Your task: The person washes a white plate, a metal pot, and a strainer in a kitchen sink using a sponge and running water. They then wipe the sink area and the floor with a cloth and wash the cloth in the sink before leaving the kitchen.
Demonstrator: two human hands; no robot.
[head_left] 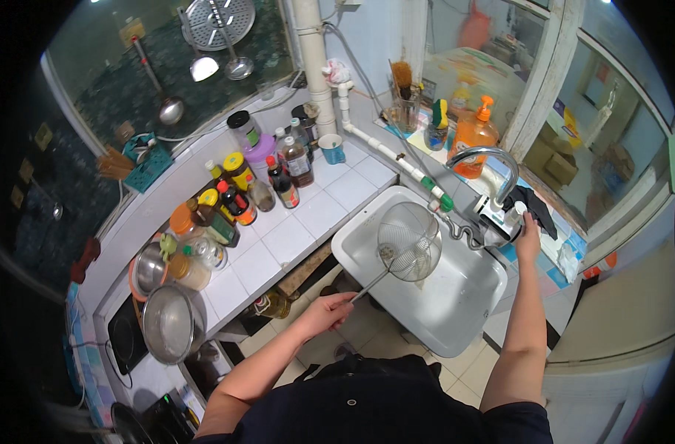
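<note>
My left hand (pixel 328 312) is closed around the thin metal handle of a round wire-mesh strainer (pixel 410 240). The strainer's bowl hangs over the left part of a white sink (pixel 467 325). At the sink's back right stands a tap with a curved chrome spout (pixel 493 154) and a white body. My right hand (pixel 528 235) reaches to the tap, its fingers bent at a white round handle (pixel 516 212) on its side. A dark cloth (pixel 536 211) lies just behind that hand. I see no water running from the spout.
Sauce bottles and jars (pixel 237 200) crowd the tiled counter on the left, with a blue mug (pixel 332 149) near the corner. A metal pot (pixel 173 323) stands at the counter's near end. Behind the sink are an orange pump bottle (pixel 473 140) and a white pipe (pixel 385 152).
</note>
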